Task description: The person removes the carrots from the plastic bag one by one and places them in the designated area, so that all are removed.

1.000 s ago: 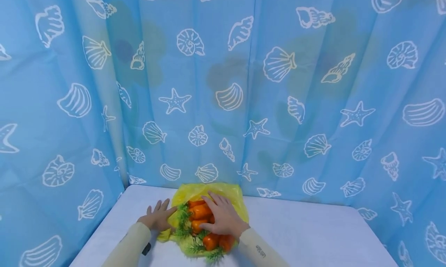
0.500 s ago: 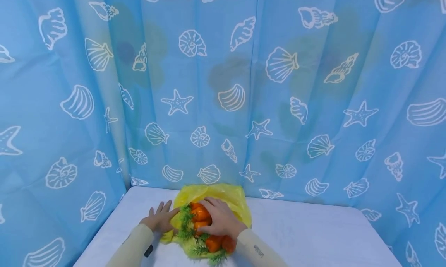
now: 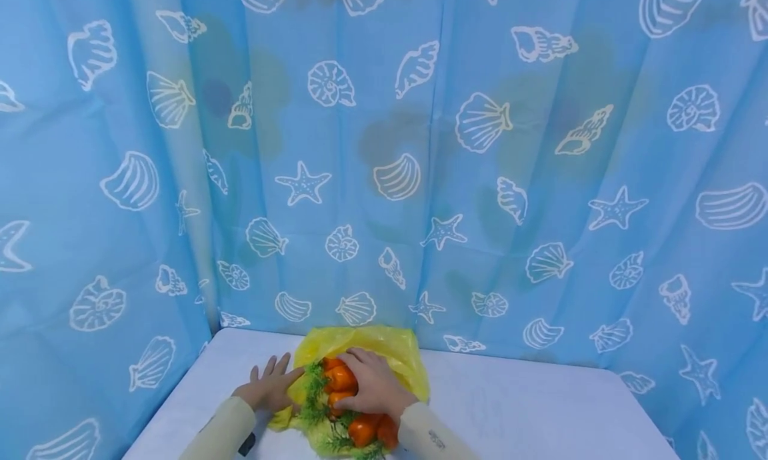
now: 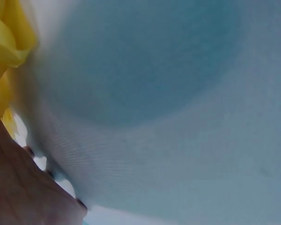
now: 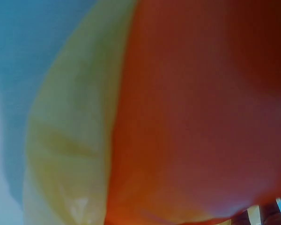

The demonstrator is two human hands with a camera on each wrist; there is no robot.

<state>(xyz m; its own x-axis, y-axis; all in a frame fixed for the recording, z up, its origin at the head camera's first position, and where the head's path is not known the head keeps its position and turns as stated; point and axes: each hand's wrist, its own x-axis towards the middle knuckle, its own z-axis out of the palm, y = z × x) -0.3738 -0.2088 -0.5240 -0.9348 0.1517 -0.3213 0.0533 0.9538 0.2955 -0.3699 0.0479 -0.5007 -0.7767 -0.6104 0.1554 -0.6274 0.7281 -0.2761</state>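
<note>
Several plump orange carrots with feathery green tops lie in a heap on a spread yellow plastic bag. Over the upper part of the heap my right hand grips carrots, its thumb on the near side and its fingers bent over the far side. Their lower ends are hidden by the palm. My left hand rests at the bag's left edge with fingers spread, the index finger reaching onto the yellow plastic. In the right wrist view an orange carrot fills most of the picture, very close and blurred.
The bag lies on a white-covered table, near its back edge. A blue curtain with white shell and starfish prints hangs behind and to the left. A small dark object sits at the left wrist.
My right hand's fingers have drawn in from straight to bent around the carrots, and the hand has come slightly nearer. My left hand keeps its place at the bag's edge.
</note>
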